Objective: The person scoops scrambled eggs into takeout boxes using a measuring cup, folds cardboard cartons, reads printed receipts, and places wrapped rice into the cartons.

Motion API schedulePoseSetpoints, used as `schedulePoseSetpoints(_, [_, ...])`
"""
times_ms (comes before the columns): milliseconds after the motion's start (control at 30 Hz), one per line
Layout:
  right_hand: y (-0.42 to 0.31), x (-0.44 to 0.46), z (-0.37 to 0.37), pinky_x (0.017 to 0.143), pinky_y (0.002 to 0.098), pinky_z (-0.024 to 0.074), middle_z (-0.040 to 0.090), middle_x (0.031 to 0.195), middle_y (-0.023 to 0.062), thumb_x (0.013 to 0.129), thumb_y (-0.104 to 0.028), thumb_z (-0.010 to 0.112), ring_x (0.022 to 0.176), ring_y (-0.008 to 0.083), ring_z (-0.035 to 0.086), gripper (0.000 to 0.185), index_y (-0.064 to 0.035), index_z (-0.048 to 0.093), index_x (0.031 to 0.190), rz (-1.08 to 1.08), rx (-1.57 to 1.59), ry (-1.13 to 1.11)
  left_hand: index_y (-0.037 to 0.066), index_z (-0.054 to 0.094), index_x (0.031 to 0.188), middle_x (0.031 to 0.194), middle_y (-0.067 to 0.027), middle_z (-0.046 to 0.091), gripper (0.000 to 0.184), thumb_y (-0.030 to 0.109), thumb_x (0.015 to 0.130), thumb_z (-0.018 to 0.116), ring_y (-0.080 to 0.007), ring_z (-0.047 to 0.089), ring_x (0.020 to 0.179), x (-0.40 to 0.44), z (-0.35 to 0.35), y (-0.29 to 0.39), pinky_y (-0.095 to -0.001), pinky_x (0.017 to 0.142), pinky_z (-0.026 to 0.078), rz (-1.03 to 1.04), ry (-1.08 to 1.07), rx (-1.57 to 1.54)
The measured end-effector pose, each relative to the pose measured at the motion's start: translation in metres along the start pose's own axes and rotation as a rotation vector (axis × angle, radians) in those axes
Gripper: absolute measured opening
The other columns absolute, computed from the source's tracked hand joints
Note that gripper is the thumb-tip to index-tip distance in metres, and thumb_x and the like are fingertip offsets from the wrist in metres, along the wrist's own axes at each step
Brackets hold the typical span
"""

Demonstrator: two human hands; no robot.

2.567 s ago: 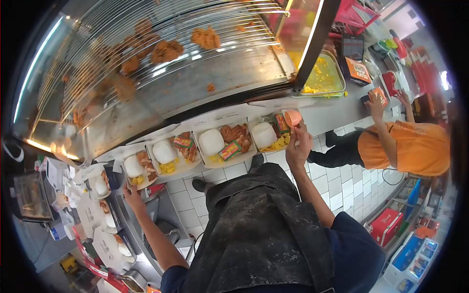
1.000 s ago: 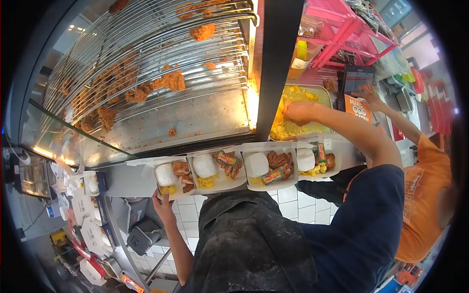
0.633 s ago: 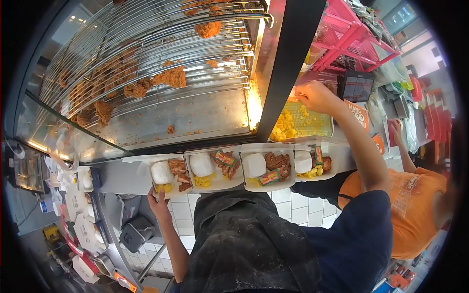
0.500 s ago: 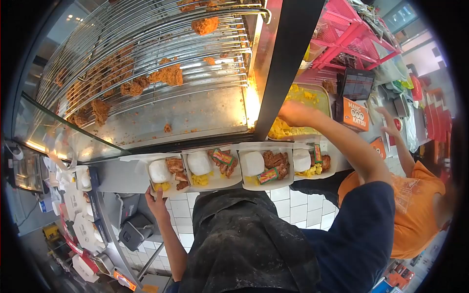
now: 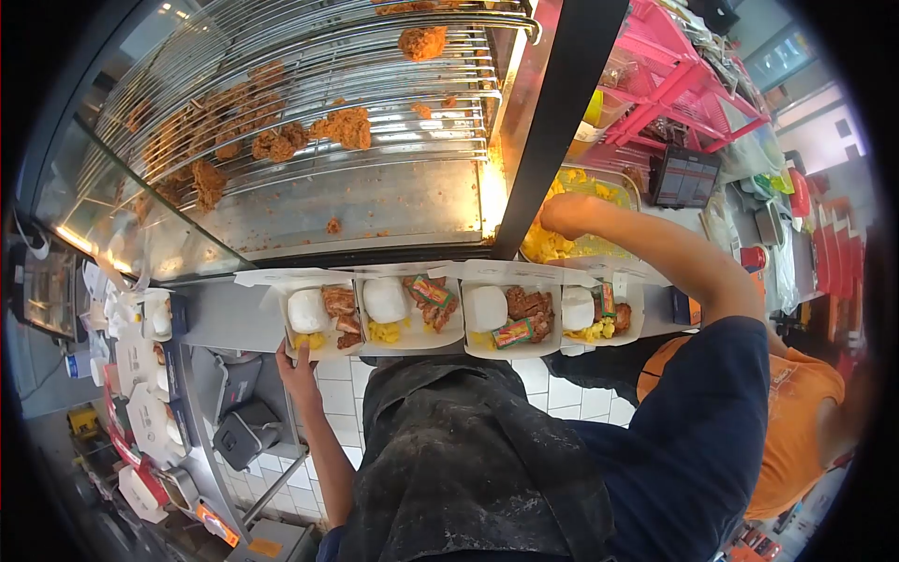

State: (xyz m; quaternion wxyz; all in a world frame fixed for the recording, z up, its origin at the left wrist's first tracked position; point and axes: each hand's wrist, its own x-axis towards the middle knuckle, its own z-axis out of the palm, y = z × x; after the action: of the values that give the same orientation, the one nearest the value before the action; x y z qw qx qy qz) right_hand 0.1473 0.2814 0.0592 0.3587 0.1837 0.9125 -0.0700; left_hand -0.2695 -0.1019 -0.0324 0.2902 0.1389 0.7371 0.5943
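A worker's right hand (image 5: 565, 215) dips into a metal tray (image 5: 604, 247) of what looks like scrambled egg (image 5: 546, 246), its fingers buried from view, so whether they pinch or spread cannot be told. The left hand (image 5: 298, 372) steadies the near corner of the leftmost takeaway box (image 5: 330, 354), thumb and fingers bent at its edge; how tightly they press cannot be told. Four such boxes stand in a row along the counter (image 5: 225, 314), lids (image 5: 506, 272) up, none yet shut. Each already carries a white mound of rice (image 5: 487, 311), chicken (image 5: 529, 307) and some of the yellow food, scantest to the eye in the third from left. Green-and-red sachets (image 5: 513, 332) lie in three; the leftmost shows none. Behind the row, fried chicken pieces (image 5: 342, 126) rest inside a display case (image 5: 375, 211); at right stands a co-worker in an orange shirt (image 5: 796, 403).
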Motion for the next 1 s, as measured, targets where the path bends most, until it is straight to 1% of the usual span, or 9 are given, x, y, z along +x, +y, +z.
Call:
schedulePoseSetpoints(67, [0.009, 0.009, -0.001, 0.074, 0.0443, 0.0508, 0.067, 0.09, 0.0136, 0.074, -0.006, 0.064, 0.089, 0.0326, 0.065, 0.021, -0.0067, 0.067, 0.095, -0.075, -0.081, -0.149, -0.001, 0.044, 0.127, 0.123, -0.0144, 0.052, 0.045, 0.013, 0.089, 0.064, -0.0213, 0.058, 0.104, 0.0, 0.0, -0.003, -0.0334, 0.08, 0.056, 0.007, 0.003, -0.006])
schedulePoseSetpoints(200, [0.033, 0.003, -0.01, 0.073, 0.0421, 0.05, 0.068, 0.086, 0.0143, 0.073, -0.011, 0.067, 0.087, 0.0306, 0.065, 0.014, -0.0065, 0.07, 0.086, -0.031, 0.09, -0.132, -0.002, 0.044, 0.127, 0.123, -0.0148, 0.051, 0.044, 0.013, 0.09, 0.064, -0.0216, 0.058, 0.105, 0.001, -0.002, -0.008, -0.034, 0.081, 0.057, 0.028, -0.012, -0.042])
schedulePoseSetpoints(300, [0.046, -0.025, -0.026, 0.07, 0.0414, 0.0487, 0.067, 0.08, 0.0167, 0.073, -0.013, 0.067, 0.081, 0.0323, 0.063, 0.01, -0.0032, 0.068, 0.077, -0.023, 0.523, 0.347, -0.002, 0.045, 0.126, 0.123, -0.0145, 0.052, 0.043, 0.013, 0.09, 0.063, -0.0216, 0.058, 0.105, 0.002, 0.001, -0.007, -0.0342, 0.081, 0.057, 0.044, -0.012, -0.04])
schedulePoseSetpoints(400, [0.046, -0.058, -0.048, 0.07, 0.043, 0.0482, 0.066, 0.08, 0.0191, 0.075, -0.013, 0.066, 0.079, 0.0338, 0.063, 0.014, 0.0003, 0.065, 0.077, 0.142, 0.412, 0.344, -0.001, 0.045, 0.126, 0.12, -0.0132, 0.054, 0.043, 0.015, 0.09, 0.063, -0.0209, 0.058, 0.104, 0.002, 0.0, -0.001, -0.0337, 0.081, 0.056, 0.013, -0.016, -0.036])
schedulePoseSetpoints(600, [0.02, -0.026, 0.014, 0.071, 0.0458, 0.0486, 0.065, 0.082, 0.0225, 0.082, -0.026, 0.067, 0.082, 0.0362, 0.064, 0.026, -0.0006, 0.065, 0.081, 0.063, 0.306, 0.312, 0.001, 0.048, 0.124, 0.12, -0.0126, 0.054, 0.042, 0.018, 0.09, 0.064, -0.0211, 0.058, 0.103, 0.002, 0.002, 0.003, -0.0351, 0.082, 0.054, -0.03, -0.025, -0.064])
schedulePoseSetpoints(667, [0.025, -0.028, 0.005, 0.07, 0.0465, 0.0493, 0.066, 0.082, 0.0219, 0.081, -0.022, 0.066, 0.082, 0.0362, 0.065, 0.021, -0.001, 0.065, 0.083, 0.147, 0.221, 0.198, 0.001, 0.048, 0.123, 0.119, -0.0126, 0.054, 0.041, 0.018, 0.089, 0.064, -0.0211, 0.058, 0.103, 0.004, 0.003, 0.006, -0.035, 0.083, 0.054, -0.025, -0.014, -0.066])
schedulePoseSetpoints(800, [0.05, -0.044, -0.008, 0.068, 0.045, 0.0502, 0.066, 0.08, 0.0214, 0.082, -0.018, 0.063, 0.078, 0.0382, 0.065, 0.02, 0.0023, 0.064, 0.082, 0.171, 0.427, 0.244, 0.001, 0.048, 0.123, 0.119, -0.0129, 0.054, 0.04, 0.019, 0.09, 0.063, -0.0208, 0.058, 0.103, 0.004, 0.001, 0.005, -0.0349, 0.082, 0.054, -0.036, -0.021, -0.007])
schedulePoseSetpoints(833, [0.039, -0.041, 0.001, 0.068, 0.0451, 0.0507, 0.066, 0.078, 0.0214, 0.082, -0.019, 0.062, 0.076, 0.0381, 0.065, 0.021, 0.0022, 0.065, 0.081, 0.064, 0.361, 0.229, 0.001, 0.048, 0.123, 0.119, -0.0128, 0.054, 0.04, 0.019, 0.091, 0.063, -0.0207, 0.059, 0.102, 0.003, 0.001, 0.006, -0.035, 0.081, 0.054, -0.05, -0.024, -0.02])
schedulePoseSetpoints(1000, [0.037, -0.05, 0.025, 0.068, 0.0441, 0.0502, 0.066, 0.077, 0.017, 0.08, -0.012, 0.058, 0.073, 0.0353, 0.064, 0.012, -0.0017, 0.064, 0.082, 0.131, 0.314, 0.35, 0.003, 0.043, 0.13, 0.124, -0.0125, 0.054, 0.045, 0.023, 0.093, 0.059, -0.0218, 0.059, 0.104, 0.001, -0.007, 0.006, -0.0349, 0.081, 0.054, -0.066, -0.039, -0.062])
